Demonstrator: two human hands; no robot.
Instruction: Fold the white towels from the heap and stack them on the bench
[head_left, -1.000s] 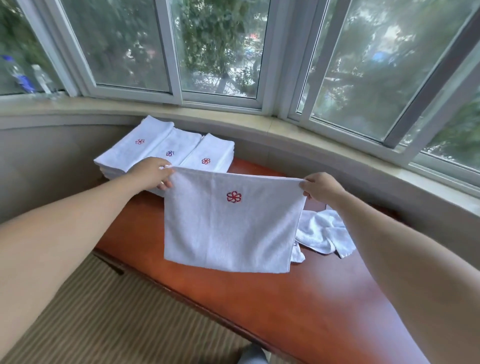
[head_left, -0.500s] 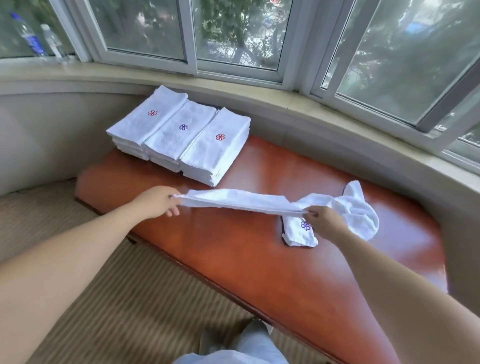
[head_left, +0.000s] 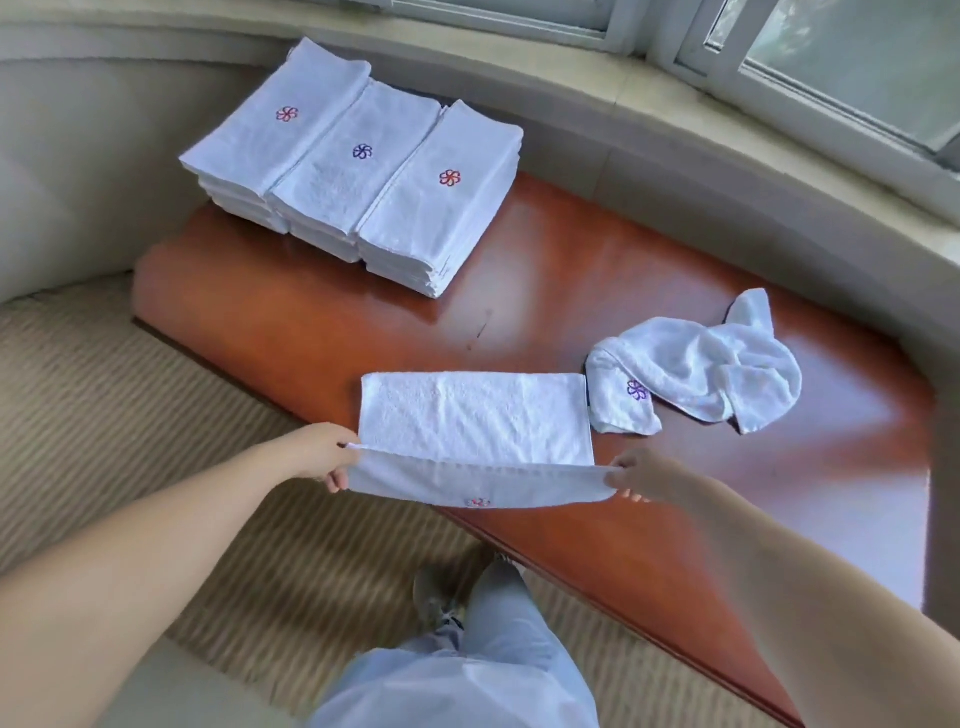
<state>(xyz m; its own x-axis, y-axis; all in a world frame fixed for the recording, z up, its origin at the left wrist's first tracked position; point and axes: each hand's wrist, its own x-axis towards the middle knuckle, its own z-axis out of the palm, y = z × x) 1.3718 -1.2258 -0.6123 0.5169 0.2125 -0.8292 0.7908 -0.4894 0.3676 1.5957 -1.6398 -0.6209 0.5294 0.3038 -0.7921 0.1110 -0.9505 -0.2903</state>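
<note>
A white towel (head_left: 475, 418) lies half on the glossy red-brown bench (head_left: 597, 270), its far half flat on the top. Its near half hangs over the front edge, stretched between my hands. My left hand (head_left: 324, 457) pinches the near left corner and my right hand (head_left: 641, 475) pinches the near right corner. A red flower emblem shows on the hanging edge. The heap, one crumpled white towel (head_left: 696, 371) with a purple flower, lies just right of it. Three stacks of folded towels (head_left: 358, 171) stand side by side at the bench's far left end.
A curved stone window sill (head_left: 649, 98) runs behind the bench under the windows. Striped beige carpet (head_left: 130, 395) covers the floor in front. My legs in light trousers and one shoe (head_left: 436, 597) are below the bench edge.
The towel has come down from the air onto the bench: its far half now lies flat while both hands have drawn the near edge back toward me. The camera has tilted downward.
</note>
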